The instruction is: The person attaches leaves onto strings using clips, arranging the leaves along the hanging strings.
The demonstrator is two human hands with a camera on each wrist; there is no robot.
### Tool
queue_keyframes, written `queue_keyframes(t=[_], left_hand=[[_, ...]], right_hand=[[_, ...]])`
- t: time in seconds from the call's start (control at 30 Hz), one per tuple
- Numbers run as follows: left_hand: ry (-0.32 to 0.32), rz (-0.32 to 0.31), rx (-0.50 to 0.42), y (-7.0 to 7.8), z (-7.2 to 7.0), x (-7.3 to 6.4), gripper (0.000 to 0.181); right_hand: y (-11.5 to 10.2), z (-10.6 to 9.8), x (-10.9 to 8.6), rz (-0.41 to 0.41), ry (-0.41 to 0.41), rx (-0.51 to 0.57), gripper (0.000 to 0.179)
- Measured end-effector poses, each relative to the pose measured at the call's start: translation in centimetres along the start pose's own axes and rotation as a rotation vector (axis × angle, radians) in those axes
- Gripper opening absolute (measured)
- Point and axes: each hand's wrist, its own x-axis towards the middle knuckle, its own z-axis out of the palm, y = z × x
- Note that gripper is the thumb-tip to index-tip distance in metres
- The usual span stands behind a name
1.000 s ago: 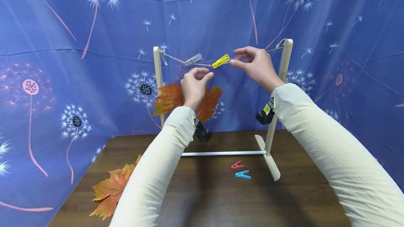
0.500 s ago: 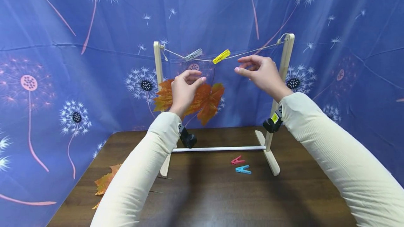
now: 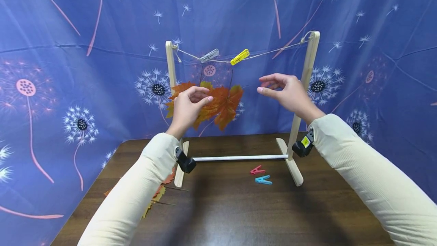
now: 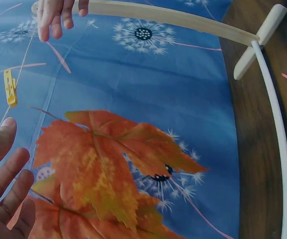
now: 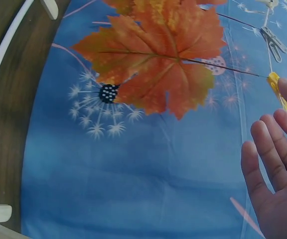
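Note:
Two orange maple leaves hang by their stems from a string (image 3: 269,52) tied between two wooden posts. A yellow clothespin (image 3: 240,57) clips the stem of the right leaf (image 5: 153,59), and a grey clothespin (image 3: 209,55) clips the left leaf (image 3: 181,88). My left hand (image 3: 189,107) holds nothing, its fingers relaxed; in the head view it overlaps the left leaf. To the right of the leaves, below the string, my right hand (image 3: 285,92) is likewise loose, with nothing between thumb and fingers.
A pink clothespin (image 3: 257,170) and a blue clothespin (image 3: 263,180) lie on the brown table (image 3: 225,215). More leaves (image 3: 157,198) lie at the left, partly under my left sleeve. A white rod (image 3: 239,158) joins the bases of the posts. Patterned blue cloth hangs behind.
Both hands have come away from the string and clothespins. The left has moved down and left, the right down and slightly right. The clothespins stay on the string with the leaves hanging.

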Motion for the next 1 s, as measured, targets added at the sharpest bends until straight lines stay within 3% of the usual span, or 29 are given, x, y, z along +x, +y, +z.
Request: queue_keyframes(t=[0.3, 0.77, 1.0], left_hand=[[-0.048, -0.004, 0.050, -1.3, -1.6, -2.0, 0.025], [-0.064, -0.038, 0.195, -3.4, -3.6, -4.6, 0.028], [-0.090, -0.059, 0.232, -5.1, -4.8, -6.5, 0.026]], right_hand=[[1.5, 0.8, -1.8, -0.005, -0.023, 0.035, 0.046], [4.0, 1.5, -4.3, 0.006, -0.055, 0.029, 0.041], [5.6, 1.8, -5.5, 0.051, -0.074, 0.017, 0.043]])
